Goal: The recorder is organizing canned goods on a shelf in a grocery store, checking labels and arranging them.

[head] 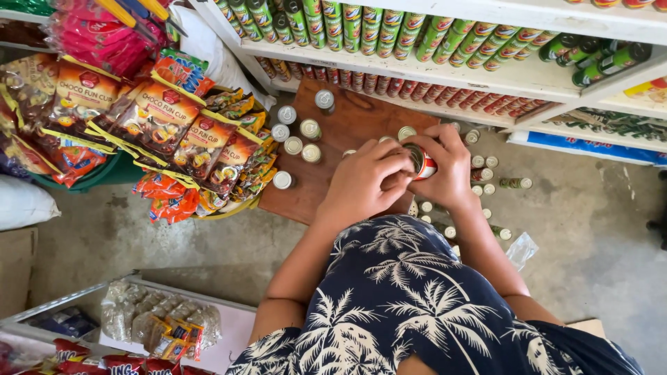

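- Holding a small red-and-white can (422,164) between them, both hands meet over the far edge of a brown wooden board (347,125) that lies on the concrete floor (590,229).
- Left hand (367,182) — its fingers are curled narrow around the near side of the can, thumb tucked toward the rim.
- Right hand (448,170) wraps the can from the other side, fingers closed on its body; the can tilts so its metal top faces the camera.
- Upright cans with silver lids (295,135) stand in a loose cluster on the board, just left of the hands and apart from them.
- More small cans (483,173) stand on the floor just right of the right hand, a couple lying on their sides.
- White shelves (486,76) beyond the board carry rows of green cans above and red cans below.
- Snack packets (174,132) hang in a bunch at the left — near the board, well apart from the hands.
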